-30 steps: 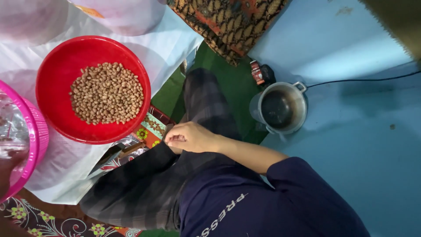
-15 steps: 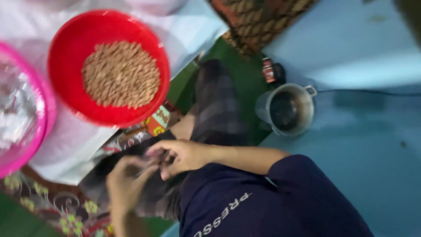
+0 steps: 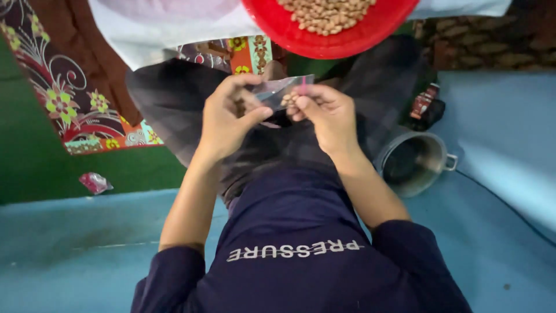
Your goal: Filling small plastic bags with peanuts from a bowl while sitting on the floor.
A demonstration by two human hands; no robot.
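- The red bowl (image 3: 347, 40) has brown nuts (image 3: 324, 13) in it.
- The metal pot (image 3: 412, 162) beside the leg looks dark inside.
- Over the lap, the left hand (image 3: 229, 119) pinches the small clear bag (image 3: 278, 91).
- The right hand (image 3: 327, 113) has its fingers curled on the bag's other edge.

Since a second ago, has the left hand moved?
Yes. The left hand came into view and rose to the lap, meeting the right hand on the clear bag, below the red bowl.
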